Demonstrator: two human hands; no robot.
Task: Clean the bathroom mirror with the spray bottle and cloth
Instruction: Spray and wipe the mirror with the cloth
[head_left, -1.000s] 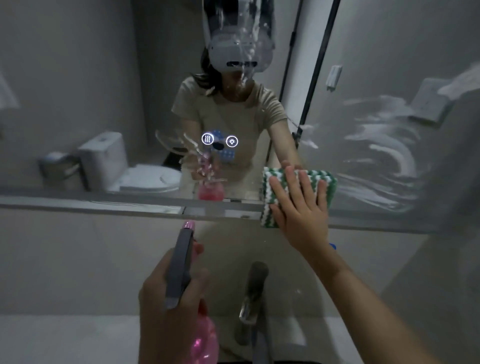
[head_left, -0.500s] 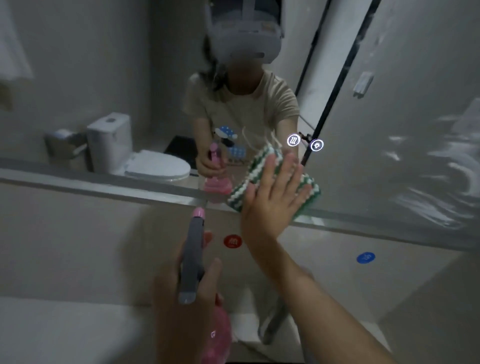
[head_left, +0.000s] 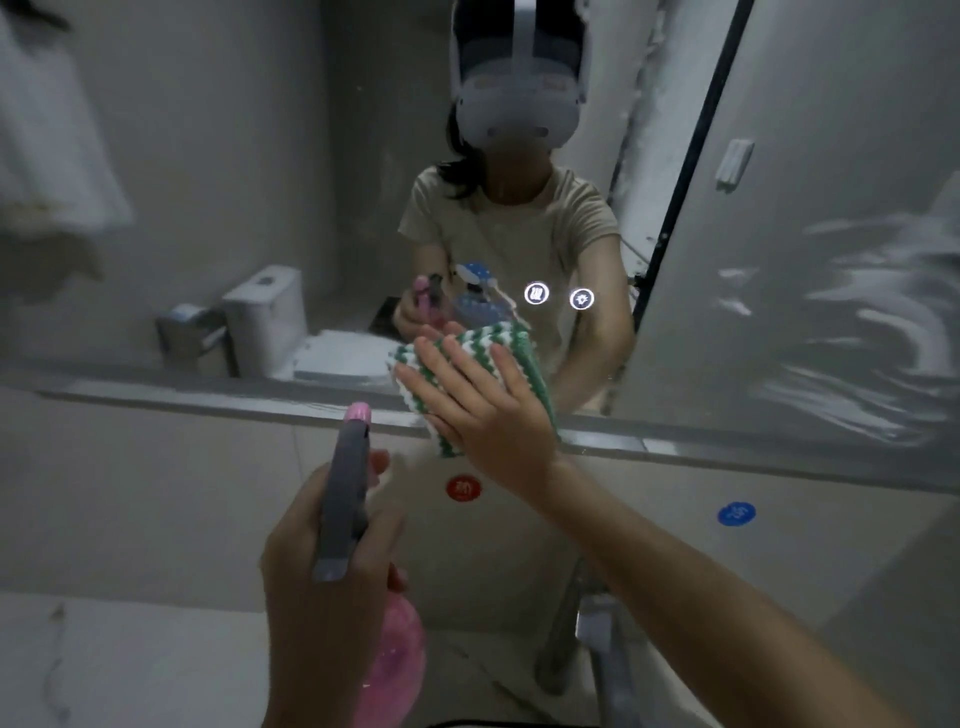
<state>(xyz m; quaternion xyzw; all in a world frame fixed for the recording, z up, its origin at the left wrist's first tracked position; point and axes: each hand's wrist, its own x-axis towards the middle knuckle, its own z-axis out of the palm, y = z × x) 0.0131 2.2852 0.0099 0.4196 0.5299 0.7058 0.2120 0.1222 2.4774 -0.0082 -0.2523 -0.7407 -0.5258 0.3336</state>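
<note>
The bathroom mirror (head_left: 208, 182) fills the upper half of the view, with white smears of cleaner across its right part (head_left: 857, 322). My right hand (head_left: 483, 410) presses a green-and-white striped cloth (head_left: 498, 343) flat against the glass at the mirror's lower edge, fingers spread and straight. My left hand (head_left: 322, 613) grips a spray bottle (head_left: 345, 499) with a grey head, pink nozzle and pink body, held upright below the mirror and pointing at it.
A metal tap (head_left: 597, 634) stands over the basin under my right forearm. A red sticker (head_left: 463, 488) and a blue sticker (head_left: 736, 513) mark the wall under the mirror. The white counter (head_left: 130, 665) lies at lower left. The mirror reflects a toilet and a person.
My right hand has slid the cloth leftward along the mirror's lower edge, away from the smears. The camera view has shifted right and tilted. The spray bottle stays in my left hand.
</note>
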